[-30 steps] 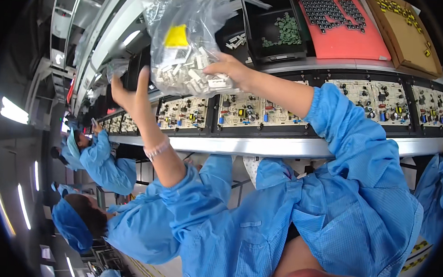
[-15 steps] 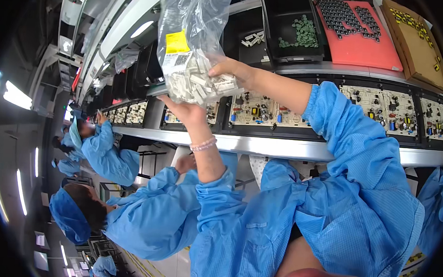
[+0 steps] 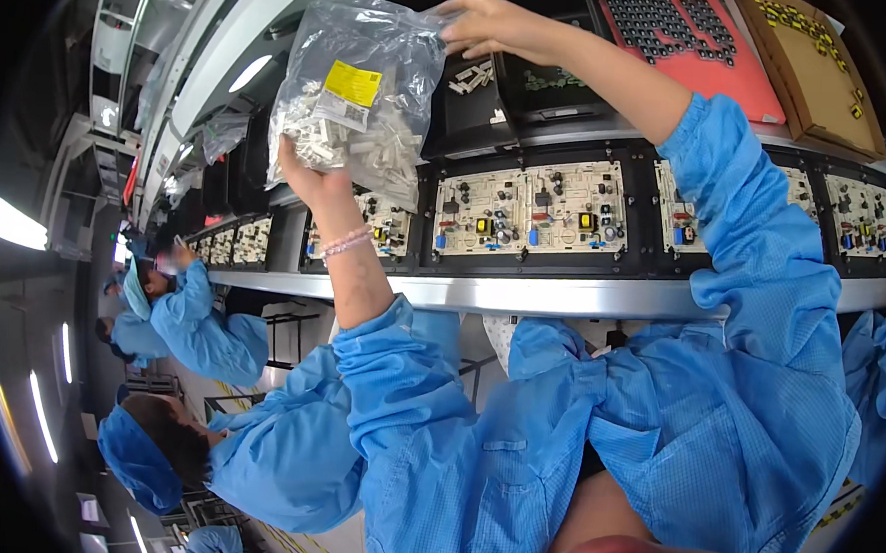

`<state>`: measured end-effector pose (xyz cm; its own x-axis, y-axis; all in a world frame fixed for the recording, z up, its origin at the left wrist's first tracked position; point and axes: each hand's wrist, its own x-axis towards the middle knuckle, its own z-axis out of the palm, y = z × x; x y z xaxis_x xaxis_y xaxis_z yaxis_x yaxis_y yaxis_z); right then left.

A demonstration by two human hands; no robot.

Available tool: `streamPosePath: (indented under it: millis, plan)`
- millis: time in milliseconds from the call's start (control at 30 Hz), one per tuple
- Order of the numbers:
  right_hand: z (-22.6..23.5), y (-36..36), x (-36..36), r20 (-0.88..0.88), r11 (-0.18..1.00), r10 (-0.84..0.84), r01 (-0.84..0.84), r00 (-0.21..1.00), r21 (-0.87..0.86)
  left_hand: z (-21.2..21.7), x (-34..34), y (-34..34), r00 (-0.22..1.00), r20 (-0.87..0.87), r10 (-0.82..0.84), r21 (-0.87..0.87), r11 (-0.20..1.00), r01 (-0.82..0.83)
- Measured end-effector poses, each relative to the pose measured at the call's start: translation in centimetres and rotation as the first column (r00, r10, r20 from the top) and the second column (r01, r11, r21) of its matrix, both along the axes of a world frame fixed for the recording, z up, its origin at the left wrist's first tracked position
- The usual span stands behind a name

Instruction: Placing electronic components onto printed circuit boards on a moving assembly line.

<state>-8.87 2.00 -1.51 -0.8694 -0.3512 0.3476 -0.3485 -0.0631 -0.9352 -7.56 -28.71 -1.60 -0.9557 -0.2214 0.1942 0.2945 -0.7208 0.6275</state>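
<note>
A clear plastic bag (image 3: 310, 44) with a yellow-and-white label hangs above the bench at upper left. Many small white block-shaped parts (image 3: 315, 138) lie in its lower half. My left hand (image 3: 313, 182) supports the bag from below at its lower left, fingers curled against the plastic and partly hidden. With its fingertips at the bag's upper right corner, my right hand (image 3: 501, 29) grips the edge of the plastic. Behind that hand, a black bin (image 3: 476, 128) has a few white parts in it.
Circuit boards (image 3: 532, 206) in black trays line the bench behind its metal edge (image 3: 522, 293). Farther back are a black bin of green parts (image 3: 553, 80), a red foam sheet (image 3: 743, 97) with black parts, and a cardboard box (image 3: 822, 121). A co-worker (image 3: 284, 448) sits at my left.
My right hand has left the bag's middle and moved up to its top right corner. The bag has shifted left and spread flatter, with my left hand still under it.
</note>
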Motion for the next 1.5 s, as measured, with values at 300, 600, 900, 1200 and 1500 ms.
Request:
streamPosePath:
  millis: [300,600,900,1200,1500]
  plan:
    - [3.4,2.9,0.0,-0.152,0.964,-0.220,0.239,0.964,0.120,3.3,1.5,2.5,0.998,-0.051,-0.039,-0.256,0.966,0.025]
    - [-0.5,2.8,1.1,-0.119,0.944,-0.051,0.086,0.992,0.320,3.5,1.1,3.5,0.999,-0.049,0.018,-0.265,0.964,-0.031]
    - [-9.8,-11.3,8.3,0.556,0.965,0.258,-0.240,0.790,-0.107,4.9,2.0,5.9,1.000,-0.019,-0.004,-0.233,0.972,0.000]
    - [-8.4,-14.9,9.7,0.505,0.566,0.559,0.144,0.658,-0.812,6.3,0.8,4.6,1.000,-0.002,-0.012,-0.352,0.936,0.011]
    - [-6.6,-13.7,10.5,0.334,0.410,0.605,0.078,0.723,-0.909,5.8,-0.4,4.4,0.995,-0.103,-0.013,-0.409,0.912,-0.030]
